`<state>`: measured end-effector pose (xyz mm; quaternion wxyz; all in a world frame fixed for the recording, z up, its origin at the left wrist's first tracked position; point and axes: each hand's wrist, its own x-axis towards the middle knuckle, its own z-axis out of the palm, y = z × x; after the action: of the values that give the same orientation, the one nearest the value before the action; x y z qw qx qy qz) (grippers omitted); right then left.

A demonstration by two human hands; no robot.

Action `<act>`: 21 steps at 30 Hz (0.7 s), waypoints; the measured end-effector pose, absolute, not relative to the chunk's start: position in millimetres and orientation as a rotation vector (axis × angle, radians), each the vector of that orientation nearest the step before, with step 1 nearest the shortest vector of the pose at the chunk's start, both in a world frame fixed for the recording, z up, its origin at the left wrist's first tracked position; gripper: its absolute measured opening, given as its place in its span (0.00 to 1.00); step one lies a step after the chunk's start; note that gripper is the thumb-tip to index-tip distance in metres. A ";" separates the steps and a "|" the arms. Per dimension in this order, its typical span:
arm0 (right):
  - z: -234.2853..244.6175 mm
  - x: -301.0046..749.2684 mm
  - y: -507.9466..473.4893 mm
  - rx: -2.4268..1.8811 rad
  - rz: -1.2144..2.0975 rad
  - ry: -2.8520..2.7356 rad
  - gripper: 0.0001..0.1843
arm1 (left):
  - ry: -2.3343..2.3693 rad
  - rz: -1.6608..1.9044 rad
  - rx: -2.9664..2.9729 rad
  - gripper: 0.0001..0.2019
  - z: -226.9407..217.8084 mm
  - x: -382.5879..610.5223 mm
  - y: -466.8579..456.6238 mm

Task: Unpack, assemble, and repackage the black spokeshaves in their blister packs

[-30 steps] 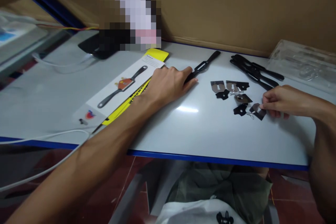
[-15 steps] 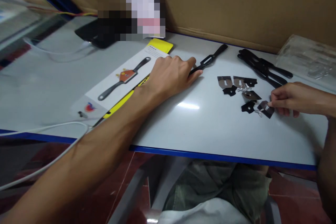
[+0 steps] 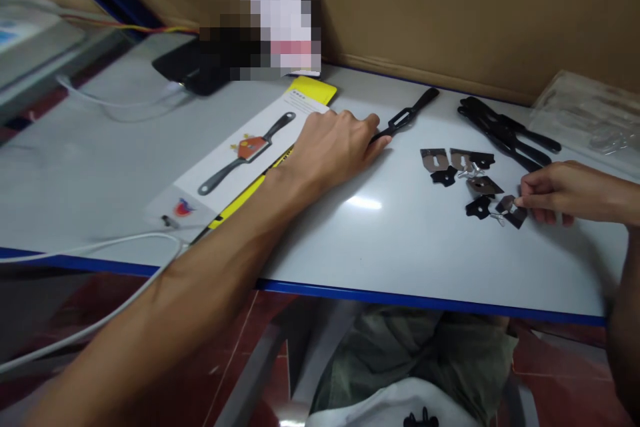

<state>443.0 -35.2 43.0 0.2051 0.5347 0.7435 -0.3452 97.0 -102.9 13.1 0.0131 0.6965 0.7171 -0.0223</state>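
Observation:
My left hand (image 3: 336, 147) is closed round the near handle of a black spokeshave body (image 3: 424, 101), which lies slantwise on the white table. The frame's open middle and far handle show past my fingers. My right hand (image 3: 567, 192) pinches the edge of a grey metal blade (image 3: 515, 216) at the near right of a group of loose parts. Beside it are a black cap plate (image 3: 479, 208), small silver screws (image 3: 497, 217) and a brownish slotted blade (image 3: 485, 186). Farther back lie another slotted blade (image 3: 434, 159) and another black plate (image 3: 444, 177).
Several black spokeshave bodies (image 3: 500, 133) are stacked behind my right hand, near clear plastic packaging (image 3: 575, 110). A printed card (image 3: 235, 137) with a spokeshave picture lies left of my forearm. A white cable (image 3: 125, 300) crosses the table's blue edge. A dark phone-like device (image 3: 175, 63) sits behind.
The whole view has shifted slightly, so everything appears a little farther right and lower. Both hands keep their places and holds.

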 end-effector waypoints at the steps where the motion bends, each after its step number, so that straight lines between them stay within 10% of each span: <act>1: 44.5 441.5 -36.4 1.483 -0.966 2.084 0.20 | 2.228 -0.068 2.171 0.29 12.7 96.7 -102.3; 21: 46.7 430.0 -46.7 1.533 -0.879 2.229 0.12 | 2.367 -0.094 2.091 0.27 18.9 99.7 -96.1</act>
<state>430.0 -46.7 46.7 0.1479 0.5330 0.7750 -0.3056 99.7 -96.1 18.9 -0.0090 0.6616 0.7492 -0.0299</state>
